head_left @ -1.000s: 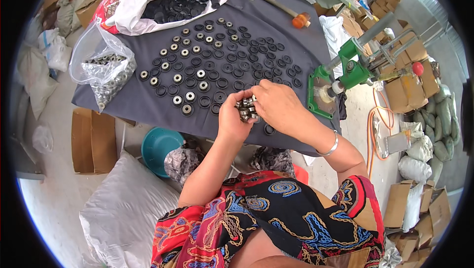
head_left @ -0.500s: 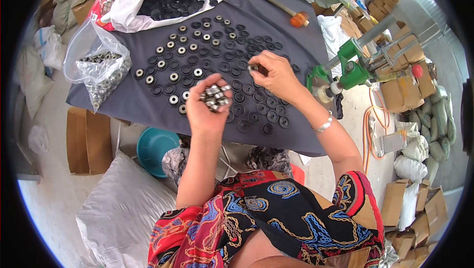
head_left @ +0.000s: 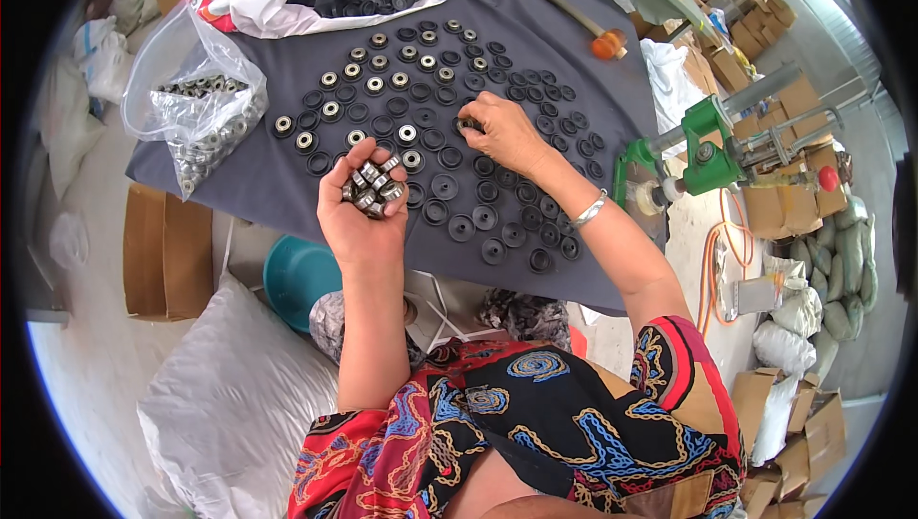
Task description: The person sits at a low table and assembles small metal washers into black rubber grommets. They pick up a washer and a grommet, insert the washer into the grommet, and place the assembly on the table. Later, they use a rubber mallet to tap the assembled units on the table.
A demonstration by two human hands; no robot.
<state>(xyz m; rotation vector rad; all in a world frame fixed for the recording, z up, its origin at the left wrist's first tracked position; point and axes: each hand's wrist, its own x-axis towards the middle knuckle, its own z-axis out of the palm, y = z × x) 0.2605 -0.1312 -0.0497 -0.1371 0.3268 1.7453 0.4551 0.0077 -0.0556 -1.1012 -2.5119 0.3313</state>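
My left hand (head_left: 361, 227) is cupped palm up near the table's front edge, with a heap of shiny metal bearings (head_left: 375, 180) in it. To its right my right hand (head_left: 512, 139) reaches over the table, thumb and fingertips pinched on a small bearing (head_left: 469, 124), low among the black rings; the fingers partly hide it. Many black plastic rings (head_left: 445, 185) lie spread flat on the dark cloth (head_left: 277, 192). Several at the left and back, such as the ring with a bearing (head_left: 373, 85), have a metal bearing seated in the middle.
A clear bag of bearings (head_left: 215, 136) stands at the left, and a white-and-red sack of black rings (head_left: 258, 4) lies behind. A mallet (head_left: 604, 44) rests at the back right. A green hand press (head_left: 703, 141) stands by the right edge. Below are a teal basin (head_left: 295, 280) and a grey sack (head_left: 239, 385).
My left hand with the bearings has shifted left and toward me. My right hand has moved left and down to the rings. The view has shifted slightly.
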